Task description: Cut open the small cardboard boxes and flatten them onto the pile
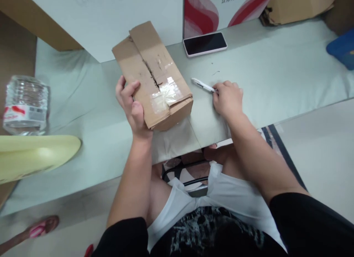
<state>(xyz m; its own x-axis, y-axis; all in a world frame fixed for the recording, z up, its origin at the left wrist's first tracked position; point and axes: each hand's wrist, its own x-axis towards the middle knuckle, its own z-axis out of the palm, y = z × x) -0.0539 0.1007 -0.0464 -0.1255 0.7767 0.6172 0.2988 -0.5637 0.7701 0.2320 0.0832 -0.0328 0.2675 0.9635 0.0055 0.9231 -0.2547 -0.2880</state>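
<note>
A brown cardboard box (155,65), its top seam dark and torn, has shiny clear tape (168,92) across the near end. My left hand (132,105) grips the box's left side, with fingers and thumb against its edge. To the right of the box, my right hand (228,98) rests low over the table with fingers closed on one end of a slim white pen-like tool (203,85). The tool's free end points left toward the box; whether it is a pen or a cutter I cannot tell. Part of it is hidden by my fingers.
Beyond the box stand a large white carton (132,13) and a red-and-white carton (204,13). A phone (205,44) lies on the pale cloth-covered table (276,72). On the left are a water bottle (26,105) and a yellow curved object (41,151); a blue object (341,50) sits far right.
</note>
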